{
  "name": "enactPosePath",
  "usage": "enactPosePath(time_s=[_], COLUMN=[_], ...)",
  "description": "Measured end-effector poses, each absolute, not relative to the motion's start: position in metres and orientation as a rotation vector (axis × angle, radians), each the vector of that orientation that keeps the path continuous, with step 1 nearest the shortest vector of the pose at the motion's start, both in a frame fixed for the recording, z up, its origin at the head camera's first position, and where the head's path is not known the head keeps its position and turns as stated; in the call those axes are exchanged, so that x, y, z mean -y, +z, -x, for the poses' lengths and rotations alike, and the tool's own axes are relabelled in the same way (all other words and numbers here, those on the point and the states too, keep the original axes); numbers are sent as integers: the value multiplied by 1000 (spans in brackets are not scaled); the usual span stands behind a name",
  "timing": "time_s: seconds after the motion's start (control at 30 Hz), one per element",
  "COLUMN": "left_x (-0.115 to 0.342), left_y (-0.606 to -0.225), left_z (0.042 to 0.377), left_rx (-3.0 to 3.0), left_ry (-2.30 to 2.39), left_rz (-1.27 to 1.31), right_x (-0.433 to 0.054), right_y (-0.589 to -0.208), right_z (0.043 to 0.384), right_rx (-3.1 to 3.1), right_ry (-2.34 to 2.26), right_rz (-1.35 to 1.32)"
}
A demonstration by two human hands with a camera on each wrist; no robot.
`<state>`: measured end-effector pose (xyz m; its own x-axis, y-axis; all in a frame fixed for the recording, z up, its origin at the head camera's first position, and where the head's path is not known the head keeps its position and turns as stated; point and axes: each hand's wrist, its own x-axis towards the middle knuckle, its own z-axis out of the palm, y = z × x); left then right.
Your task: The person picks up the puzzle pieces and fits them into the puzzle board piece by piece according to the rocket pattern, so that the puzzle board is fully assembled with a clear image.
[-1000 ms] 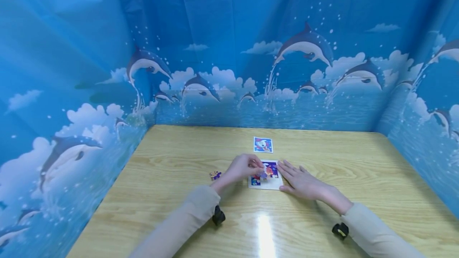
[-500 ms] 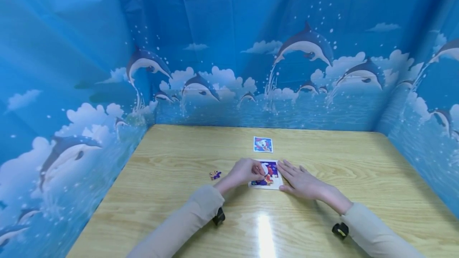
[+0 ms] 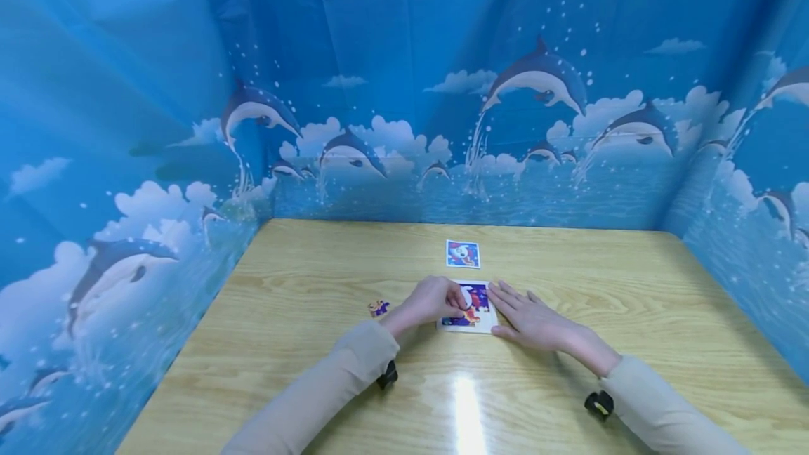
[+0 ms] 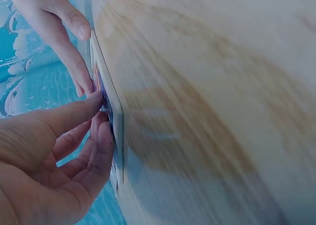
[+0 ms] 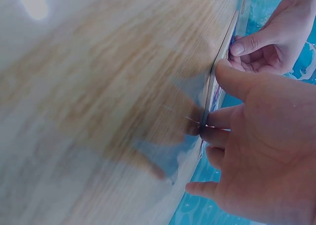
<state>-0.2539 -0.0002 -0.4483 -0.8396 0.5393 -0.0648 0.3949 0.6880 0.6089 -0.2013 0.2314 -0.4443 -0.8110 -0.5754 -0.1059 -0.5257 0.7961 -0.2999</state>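
A small white-framed jigsaw puzzle (image 3: 483,327) lies on the table, partly filled with a purple, red and white picture. Over its left part, my left hand (image 3: 436,299) has its thumb and fingers close together, pinching a puzzle piece down at the board's surface; the fingers hide most of that piece. In the left wrist view the left hand (image 4: 54,156) reaches onto the board's face (image 4: 117,121). My right hand (image 3: 531,318) rests along the frame's right edge with fingers extended, and the right wrist view shows its thumb and fingertips (image 5: 211,131) touching that edge.
A square picture card (image 3: 463,254) lies behind the puzzle. Loose puzzle pieces (image 3: 379,309) sit on the wooden table (image 3: 316,265) to the left of it. A blue dolphin-print curtain (image 3: 379,90) encloses the table's back and sides.
The left hand has lowered the puzzle piece from above the board onto its left part, then shifted only slightly. The right hand keeps its place at the frame's edge.
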Motion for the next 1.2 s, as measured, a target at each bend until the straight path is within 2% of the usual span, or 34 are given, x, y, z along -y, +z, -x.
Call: enactPosePath(time_s=[0.53,0.83,1.2], left_x=[17,55,113], left_y=[-433,-425,-435], left_z=[265,275,267], left_rx=[-2669,-2694,-2752], left_ry=[1109,1272,1164], left_rz=[-699,-679,-623], right_x=[-231,-231,-227], right_y=[-442,-444,-438], right_z=[200,202,200], right_rx=[-2792,-2786,-2772], right_ry=[-369,-377,-346], right_rz=[869,859,795])
